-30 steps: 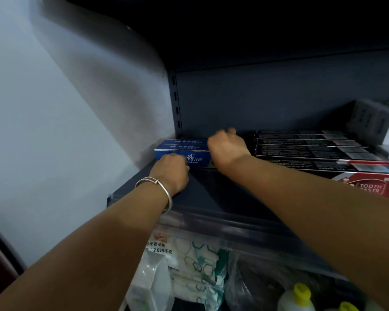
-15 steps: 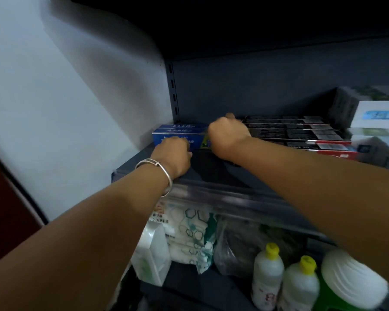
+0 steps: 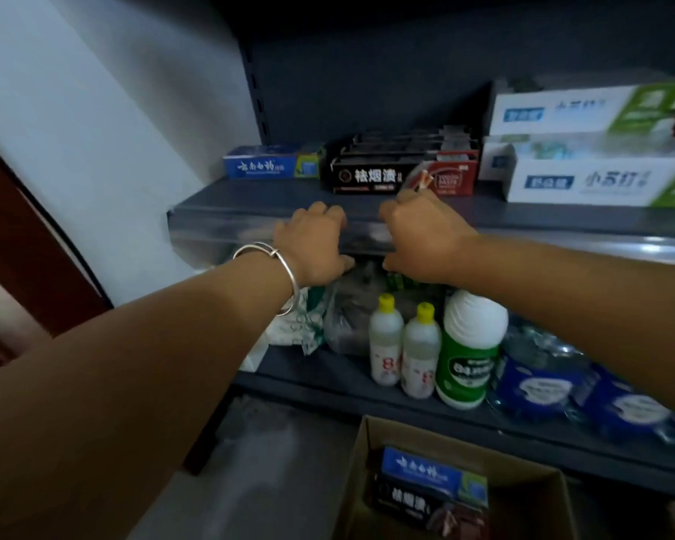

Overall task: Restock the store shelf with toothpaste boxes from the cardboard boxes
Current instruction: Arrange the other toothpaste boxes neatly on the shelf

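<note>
**Hands off shelf, carton next**

With both hands empty, left hand (image 3: 314,243) and right hand (image 3: 425,235) hover at the shelf lip (image 3: 258,224), fingers loosely curled, holding nothing. Blue toothpaste box (image 3: 271,165) sits at the shelf's 10 o'clock, just beside the black-red toothpaste stack (image 3: 402,169), faces out for display. Cardboard box (image 3: 357,481) at 6 o'clock holds more stock (image 3: 431,475); likely the next reach.
</note>
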A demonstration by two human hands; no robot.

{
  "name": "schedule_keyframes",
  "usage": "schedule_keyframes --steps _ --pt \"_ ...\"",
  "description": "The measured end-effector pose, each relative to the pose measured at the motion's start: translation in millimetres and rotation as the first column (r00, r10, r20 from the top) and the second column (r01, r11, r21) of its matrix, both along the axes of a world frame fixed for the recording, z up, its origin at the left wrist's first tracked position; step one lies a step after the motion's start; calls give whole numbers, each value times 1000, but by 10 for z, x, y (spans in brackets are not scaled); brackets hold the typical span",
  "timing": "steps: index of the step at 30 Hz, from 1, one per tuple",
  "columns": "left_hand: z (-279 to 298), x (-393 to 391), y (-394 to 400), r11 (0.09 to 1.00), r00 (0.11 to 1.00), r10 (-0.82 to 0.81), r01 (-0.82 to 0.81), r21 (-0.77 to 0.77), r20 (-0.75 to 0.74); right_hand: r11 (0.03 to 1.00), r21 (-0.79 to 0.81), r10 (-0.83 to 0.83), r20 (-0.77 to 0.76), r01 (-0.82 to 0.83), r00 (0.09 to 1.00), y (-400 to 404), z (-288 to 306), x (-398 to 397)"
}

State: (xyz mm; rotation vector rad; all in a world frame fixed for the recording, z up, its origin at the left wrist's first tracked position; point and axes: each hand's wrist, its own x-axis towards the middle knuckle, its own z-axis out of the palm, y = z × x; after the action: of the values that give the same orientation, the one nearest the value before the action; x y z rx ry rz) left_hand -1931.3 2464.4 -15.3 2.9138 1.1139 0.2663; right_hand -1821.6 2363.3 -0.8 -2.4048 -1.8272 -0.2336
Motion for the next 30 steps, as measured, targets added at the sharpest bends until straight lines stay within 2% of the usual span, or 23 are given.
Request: schedule_keyframes --steps 11,21,25,30 --pt "-1352 268 -794 972 976 -160 129 -199 -146 969 -238 -90 -129 58 988 -963 -1319 174" --pt "-2629 285 -902 918 909 -271 145 -370 -317 902 -432 -132 -252 11 959 -1139 -2563 311" --pt "-3055 246 -908 903 885 -321 180 -389 -336 877 -481 -155 -315 -17 936 -1179 -2980 354" --pt "-3412 258 -911 884 888 -314 145 -444 -335 842 -537 -186 -358 -39 915 -1256 -3405 375"
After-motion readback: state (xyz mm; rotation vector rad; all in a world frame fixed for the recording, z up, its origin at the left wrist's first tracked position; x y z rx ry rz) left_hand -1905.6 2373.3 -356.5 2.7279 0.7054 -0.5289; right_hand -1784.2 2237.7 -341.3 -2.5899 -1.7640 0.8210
